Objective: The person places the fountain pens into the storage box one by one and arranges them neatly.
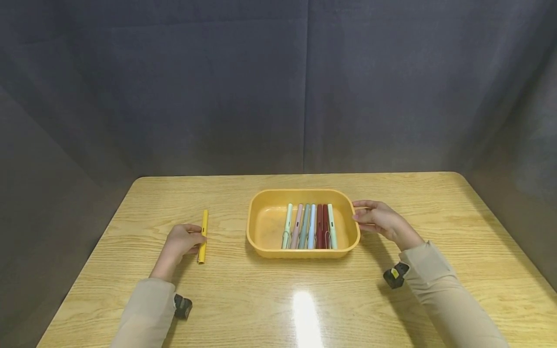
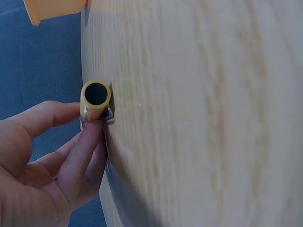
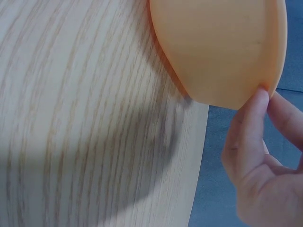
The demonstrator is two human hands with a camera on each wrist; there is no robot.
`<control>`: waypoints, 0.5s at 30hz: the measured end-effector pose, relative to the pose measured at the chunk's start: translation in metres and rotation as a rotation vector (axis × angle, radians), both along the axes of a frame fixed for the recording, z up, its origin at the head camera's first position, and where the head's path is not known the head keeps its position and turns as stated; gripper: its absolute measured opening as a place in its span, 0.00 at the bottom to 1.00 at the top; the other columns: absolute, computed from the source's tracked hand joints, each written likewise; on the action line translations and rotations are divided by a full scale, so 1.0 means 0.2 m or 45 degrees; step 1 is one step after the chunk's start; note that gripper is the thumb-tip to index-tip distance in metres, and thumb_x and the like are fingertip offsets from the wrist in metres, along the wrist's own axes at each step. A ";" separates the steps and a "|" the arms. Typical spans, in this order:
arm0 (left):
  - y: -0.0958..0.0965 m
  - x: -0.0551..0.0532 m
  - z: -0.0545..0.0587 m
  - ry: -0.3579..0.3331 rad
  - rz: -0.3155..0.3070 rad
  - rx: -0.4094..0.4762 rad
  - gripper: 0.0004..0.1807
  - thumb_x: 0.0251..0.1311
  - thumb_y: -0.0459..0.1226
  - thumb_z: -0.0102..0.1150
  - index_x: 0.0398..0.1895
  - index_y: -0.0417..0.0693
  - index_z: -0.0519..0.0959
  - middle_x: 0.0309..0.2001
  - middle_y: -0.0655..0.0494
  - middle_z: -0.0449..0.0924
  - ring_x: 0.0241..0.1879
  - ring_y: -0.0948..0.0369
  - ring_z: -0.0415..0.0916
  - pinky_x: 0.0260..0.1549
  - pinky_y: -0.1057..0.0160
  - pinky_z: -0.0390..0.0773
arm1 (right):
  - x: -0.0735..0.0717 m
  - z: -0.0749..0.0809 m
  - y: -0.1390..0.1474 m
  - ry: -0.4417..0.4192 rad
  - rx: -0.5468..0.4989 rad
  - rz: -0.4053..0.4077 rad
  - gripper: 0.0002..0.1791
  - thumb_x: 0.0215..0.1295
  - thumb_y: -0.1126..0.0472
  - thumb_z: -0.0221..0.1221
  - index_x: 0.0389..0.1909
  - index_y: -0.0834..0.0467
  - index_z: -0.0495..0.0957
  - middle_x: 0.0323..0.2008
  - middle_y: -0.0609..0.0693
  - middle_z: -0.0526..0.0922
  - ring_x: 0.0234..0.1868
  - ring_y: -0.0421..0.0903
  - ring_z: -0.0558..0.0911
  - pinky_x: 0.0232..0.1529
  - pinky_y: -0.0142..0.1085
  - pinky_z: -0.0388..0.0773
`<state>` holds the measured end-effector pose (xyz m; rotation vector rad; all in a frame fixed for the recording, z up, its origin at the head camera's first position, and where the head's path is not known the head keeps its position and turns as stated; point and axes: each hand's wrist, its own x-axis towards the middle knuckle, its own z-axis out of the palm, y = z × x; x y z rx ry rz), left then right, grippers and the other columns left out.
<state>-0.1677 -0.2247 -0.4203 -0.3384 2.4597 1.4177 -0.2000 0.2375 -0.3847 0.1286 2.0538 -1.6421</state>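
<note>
A yellow pen [image 1: 204,220] with a metal clip lies on the left side of the table, pointing away from me. My left hand [image 1: 179,240] pinches it between thumb and fingers; in the left wrist view the pen's hollow round end [image 2: 95,93] faces the camera. To the right stands a yellow tray [image 1: 267,229]. Its right rim is pinched by my right hand [image 1: 385,222], thumb and fingers on either side of the wall [image 3: 222,56]. Inside, several pens lie side by side: pale green [image 1: 287,224], pink [image 1: 297,226], teal [image 1: 304,226], light blue [image 1: 312,226], dark red [image 1: 319,226] and another pale green [image 1: 332,226].
The wooden table [image 1: 243,299] has rounded far corners and a bright glare patch near its front. Behind it and at the sides hang dark curtains [image 1: 217,96]. The pens sit in the tray's middle and right part.
</note>
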 end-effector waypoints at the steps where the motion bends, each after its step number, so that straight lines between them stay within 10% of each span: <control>1: 0.00 0.00 0.00 -0.002 -0.004 0.003 0.27 0.59 0.29 0.55 0.60 0.21 0.65 0.52 0.27 0.73 0.42 0.51 0.80 0.40 0.59 0.87 | 0.00 0.00 0.00 0.000 0.001 -0.002 0.32 0.67 0.70 0.51 0.69 0.71 0.51 0.35 0.41 0.77 0.34 0.32 0.81 0.41 0.24 0.83; 7: -0.05 0.00 0.01 -0.043 -0.021 0.110 0.30 0.61 0.32 0.54 0.63 0.23 0.62 0.47 0.38 0.77 0.35 0.65 0.78 0.37 0.68 0.86 | 0.00 0.00 0.00 -0.001 -0.001 0.001 0.33 0.68 0.69 0.52 0.70 0.71 0.51 0.35 0.41 0.77 0.34 0.32 0.81 0.42 0.24 0.83; 15: -0.09 -0.02 0.05 -0.115 -0.063 0.606 0.37 0.66 0.37 0.53 0.72 0.32 0.51 0.57 0.48 0.72 0.44 0.71 0.78 0.48 0.75 0.81 | 0.00 0.00 0.00 -0.005 0.015 0.000 0.33 0.67 0.69 0.52 0.70 0.71 0.51 0.36 0.41 0.76 0.34 0.32 0.80 0.42 0.24 0.83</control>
